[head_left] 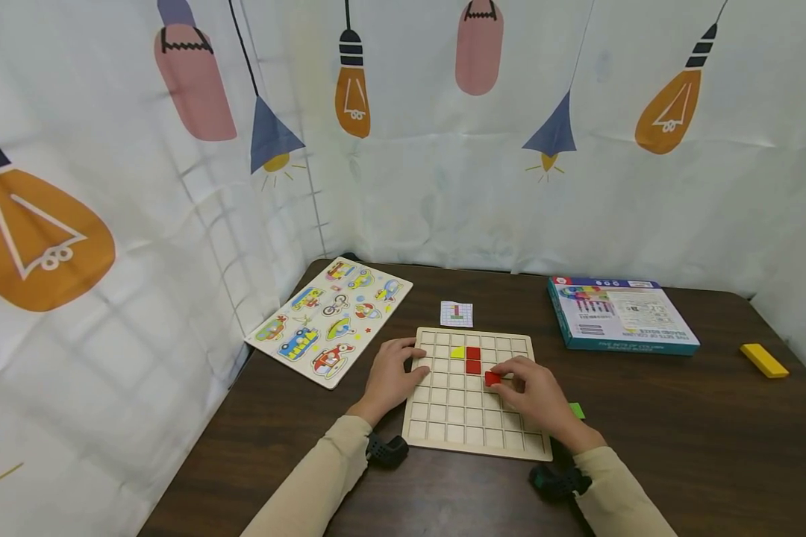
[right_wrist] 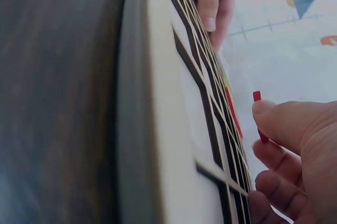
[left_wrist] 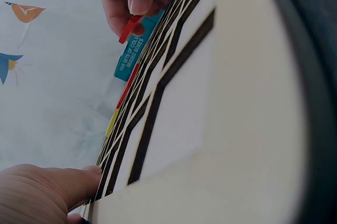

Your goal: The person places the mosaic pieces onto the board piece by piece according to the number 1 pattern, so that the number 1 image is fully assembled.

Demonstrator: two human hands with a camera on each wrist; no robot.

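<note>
A square wooden grid board (head_left: pixel 446 431) lies on the dark table in front of me. My right hand (head_left: pixel 536 391) pinches a small red square tile (head_left: pixel 492 379) between thumb and fingertips, just over the board's cells. That tile (right_wrist: pixel 257 96) is seen edge-on in the right wrist view, apart from the grid. Two red tiles (head_left: pixel 473 359) sit one behind the other in the grid, with a yellow cut-corner tile (head_left: pixel 457 353) to the left of the farther one. My left hand (head_left: pixel 391 377) rests at the board's left edge, its thumb and fingertips on the rim.
A small printed pattern card (head_left: pixel 457 314) lies just beyond the board. To the left is a vehicle picture board (head_left: pixel 329 328); a flat teal box (head_left: pixel 621 317) lies at back right. A yellow block (head_left: pixel 764 360) is far right, and a green piece (head_left: pixel 578 410) shows beside my right wrist.
</note>
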